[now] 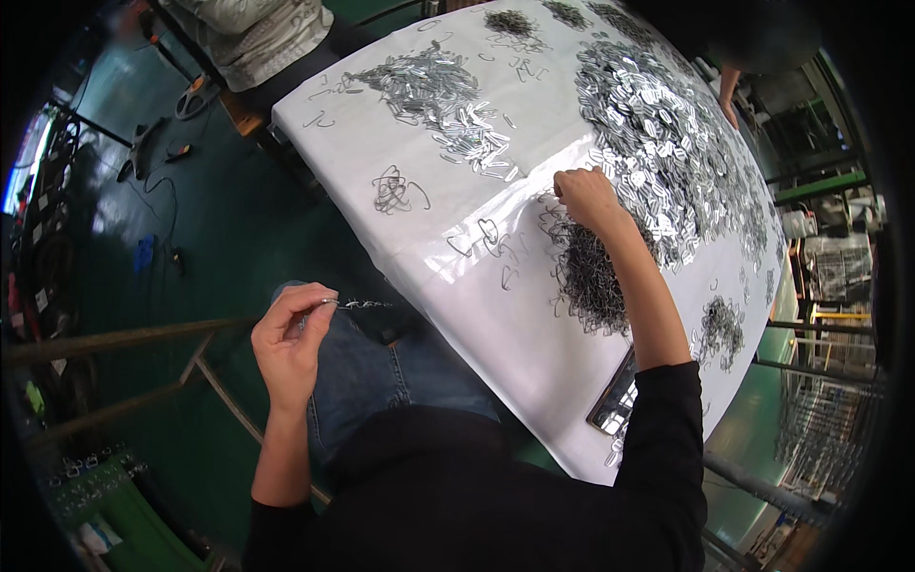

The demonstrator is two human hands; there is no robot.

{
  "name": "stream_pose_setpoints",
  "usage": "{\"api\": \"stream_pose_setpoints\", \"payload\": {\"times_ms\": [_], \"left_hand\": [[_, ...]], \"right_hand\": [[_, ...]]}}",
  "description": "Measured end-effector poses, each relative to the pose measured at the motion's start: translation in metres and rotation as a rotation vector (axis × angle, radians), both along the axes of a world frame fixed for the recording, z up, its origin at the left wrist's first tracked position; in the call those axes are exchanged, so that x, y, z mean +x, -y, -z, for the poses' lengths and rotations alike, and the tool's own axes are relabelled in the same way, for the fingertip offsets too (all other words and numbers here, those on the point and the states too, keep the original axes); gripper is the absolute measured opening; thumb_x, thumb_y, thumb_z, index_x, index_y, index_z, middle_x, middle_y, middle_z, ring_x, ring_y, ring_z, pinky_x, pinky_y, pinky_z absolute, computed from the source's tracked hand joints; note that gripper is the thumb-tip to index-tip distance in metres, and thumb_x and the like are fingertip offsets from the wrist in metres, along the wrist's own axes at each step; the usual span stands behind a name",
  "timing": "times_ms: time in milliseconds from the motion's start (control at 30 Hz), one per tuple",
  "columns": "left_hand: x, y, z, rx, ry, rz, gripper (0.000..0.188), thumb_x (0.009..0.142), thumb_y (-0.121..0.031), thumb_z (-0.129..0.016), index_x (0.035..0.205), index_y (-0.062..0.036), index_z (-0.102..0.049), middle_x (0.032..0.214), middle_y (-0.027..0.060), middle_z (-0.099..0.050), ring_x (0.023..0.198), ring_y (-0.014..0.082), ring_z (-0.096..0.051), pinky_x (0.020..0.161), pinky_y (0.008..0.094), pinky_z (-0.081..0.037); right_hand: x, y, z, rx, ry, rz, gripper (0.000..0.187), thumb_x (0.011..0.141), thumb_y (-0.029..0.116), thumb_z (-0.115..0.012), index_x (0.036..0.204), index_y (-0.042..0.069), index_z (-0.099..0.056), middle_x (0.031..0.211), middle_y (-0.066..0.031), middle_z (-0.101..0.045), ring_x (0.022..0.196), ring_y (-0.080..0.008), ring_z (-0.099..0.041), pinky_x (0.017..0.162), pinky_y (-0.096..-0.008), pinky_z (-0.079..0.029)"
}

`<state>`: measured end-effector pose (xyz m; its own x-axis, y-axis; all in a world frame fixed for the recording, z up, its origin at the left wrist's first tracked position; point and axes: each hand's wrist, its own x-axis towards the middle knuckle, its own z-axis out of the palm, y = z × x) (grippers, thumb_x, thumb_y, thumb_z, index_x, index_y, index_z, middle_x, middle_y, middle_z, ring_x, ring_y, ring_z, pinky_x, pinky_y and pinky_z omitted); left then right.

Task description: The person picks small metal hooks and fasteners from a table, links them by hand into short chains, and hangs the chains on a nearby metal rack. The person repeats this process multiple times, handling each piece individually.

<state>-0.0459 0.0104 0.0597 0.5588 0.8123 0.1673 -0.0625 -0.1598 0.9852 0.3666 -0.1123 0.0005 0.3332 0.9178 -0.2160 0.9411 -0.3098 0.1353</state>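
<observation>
My left hand point(294, 329) is raised off the table's left side, above my lap, with thumb and fingers pinched together. From its fingertips a thin, silvery metal strand point(367, 304) with small jagged bits sticks out to the right. Over the table, my right hand point(589, 198) has its fingers curled closed, and whatever they may hold is hidden. Beneath and beside that hand lies a pile of dark bent wire hooks point(589, 276). A large heap of shiny flat metal pieces point(658, 143) spreads just beyond it.
The white-covered table point(505, 353) carries more metal pieces point(424, 86) at the far left and a few loose wire hooks point(396, 191). A phone-like dark device point(615, 396) lies under my right forearm. A person in a light jacket point(257, 38) and another person's arm point(729, 95) are across the table.
</observation>
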Motion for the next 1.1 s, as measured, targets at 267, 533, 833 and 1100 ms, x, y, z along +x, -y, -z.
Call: {"api": "stream_pose_setpoints", "payload": {"times_ms": [267,533,833,1100], "left_hand": [[-0.009,-0.010,-0.005,0.008,0.033,-0.179,0.014,0.085,0.008,-0.063,0.098,0.0053,-0.066,0.098,0.0102,-0.065,0.089,0.0133,-0.061,0.082,0.0235,-0.048],[-0.024,-0.044,-0.003,0.062,0.004,-0.327,0.014,0.085,0.000,-0.066,0.098,0.0002,-0.070,0.093,0.0058,-0.070,0.083,0.0091,-0.064,0.075,0.0216,-0.050],[-0.044,-0.094,-0.008,0.244,0.039,-0.463,0.019,0.080,0.001,-0.070,0.098,-0.0049,-0.071,0.087,0.0046,-0.070,0.067,0.0087,-0.060,0.060,0.0222,-0.048],[-0.079,-0.140,-0.015,0.442,0.051,-0.641,0.020,0.078,0.003,-0.070,0.097,-0.0051,-0.070,0.083,0.0063,-0.069,0.063,0.0129,-0.059,0.057,0.0251,-0.049]], "right_hand": [[-0.029,-0.029,-0.024,0.444,-1.153,0.405,0.016,0.082,0.015,-0.070,0.091,0.002,-0.069,0.079,0.0002,-0.067,0.071,-0.0097,-0.058,0.070,-0.0240,-0.045],[-0.180,-0.123,-0.075,0.457,-1.771,0.295,0.016,0.079,0.016,-0.075,0.088,0.004,-0.070,0.077,-0.0006,-0.065,0.072,-0.0067,-0.056,0.065,-0.0195,-0.039],[-0.304,-0.190,-0.107,0.612,-1.661,0.043,0.007,0.082,0.008,-0.072,0.083,0.002,-0.068,0.099,-0.0036,-0.062,0.092,-0.0098,-0.055,0.085,-0.0236,-0.040],[-0.359,-0.249,-0.105,0.801,-1.484,-0.067,0.012,0.082,0.014,-0.073,0.084,0.002,-0.069,0.099,-0.0038,-0.060,0.083,-0.0098,-0.057,0.069,-0.0222,-0.043]]}}
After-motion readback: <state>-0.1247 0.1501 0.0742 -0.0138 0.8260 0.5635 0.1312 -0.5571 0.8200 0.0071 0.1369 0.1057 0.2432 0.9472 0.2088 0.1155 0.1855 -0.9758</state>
